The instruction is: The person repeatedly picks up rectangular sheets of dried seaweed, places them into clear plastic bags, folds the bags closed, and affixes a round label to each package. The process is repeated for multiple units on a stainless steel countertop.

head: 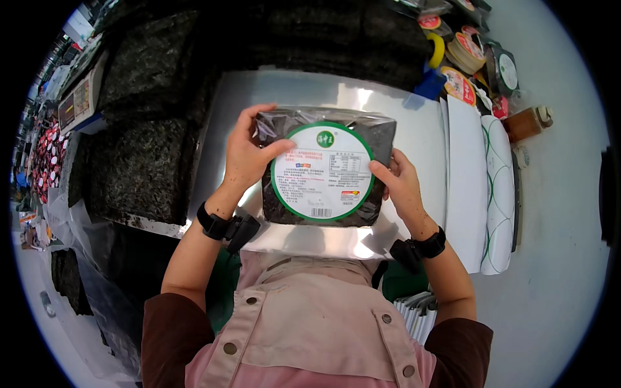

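Between my two hands is a clear plastic bag of dark dried seaweed [383,131], with a large round white label [322,169] rimmed in green on its upper face. The label bears printed writing and a barcode. My left hand [250,150] grips the bag's upper left side, thumb on the label's edge. On the right side, my right hand [398,179] holds it with the thumb on the label's rim and the fingers partly hidden behind. The bag is over a shiny metal tray [310,242]; whether it rests there, I cannot tell. Each wrist wears a black strap with a device.
Stacked seaweed sheets [140,169] stand left and along the far side [310,34]. A blue tape dispenser [430,83], round labels [458,86] and a jar with brown contents [526,123] are at the far right. White label sheets [497,194] lie right of the tray.
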The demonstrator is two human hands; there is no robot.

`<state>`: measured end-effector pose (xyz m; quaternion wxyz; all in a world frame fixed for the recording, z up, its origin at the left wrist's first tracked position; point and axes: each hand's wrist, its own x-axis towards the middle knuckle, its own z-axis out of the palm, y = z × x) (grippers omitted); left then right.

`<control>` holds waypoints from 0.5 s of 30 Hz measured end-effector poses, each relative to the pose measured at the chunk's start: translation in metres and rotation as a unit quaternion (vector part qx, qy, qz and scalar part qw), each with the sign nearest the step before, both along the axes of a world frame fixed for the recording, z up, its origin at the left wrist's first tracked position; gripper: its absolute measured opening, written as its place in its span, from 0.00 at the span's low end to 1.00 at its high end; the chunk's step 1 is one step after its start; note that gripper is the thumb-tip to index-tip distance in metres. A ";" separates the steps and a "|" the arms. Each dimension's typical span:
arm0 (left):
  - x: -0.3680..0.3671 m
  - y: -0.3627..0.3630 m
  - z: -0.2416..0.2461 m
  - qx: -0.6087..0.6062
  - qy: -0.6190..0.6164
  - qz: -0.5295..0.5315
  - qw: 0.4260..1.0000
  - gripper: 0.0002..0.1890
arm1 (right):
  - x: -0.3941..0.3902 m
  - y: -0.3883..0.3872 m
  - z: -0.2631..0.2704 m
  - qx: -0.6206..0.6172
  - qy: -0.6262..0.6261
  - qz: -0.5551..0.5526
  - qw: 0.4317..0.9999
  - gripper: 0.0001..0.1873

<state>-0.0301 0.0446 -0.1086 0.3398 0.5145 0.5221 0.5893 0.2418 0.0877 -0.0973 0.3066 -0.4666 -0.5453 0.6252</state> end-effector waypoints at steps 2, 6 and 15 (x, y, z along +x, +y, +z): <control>-0.002 0.004 0.002 0.061 0.002 -0.011 0.998 0.31 | 0.002 0.002 0.000 0.060 0.016 0.011 0.998 0.33; -0.002 0.005 0.002 0.122 0.049 -0.046 0.990 0.30 | 0.009 0.006 -0.008 0.109 0.018 0.032 0.993 0.34; -0.001 -0.003 0.027 0.074 0.246 -0.044 0.966 0.26 | 0.015 0.010 -0.012 0.064 0.068 0.060 0.994 0.30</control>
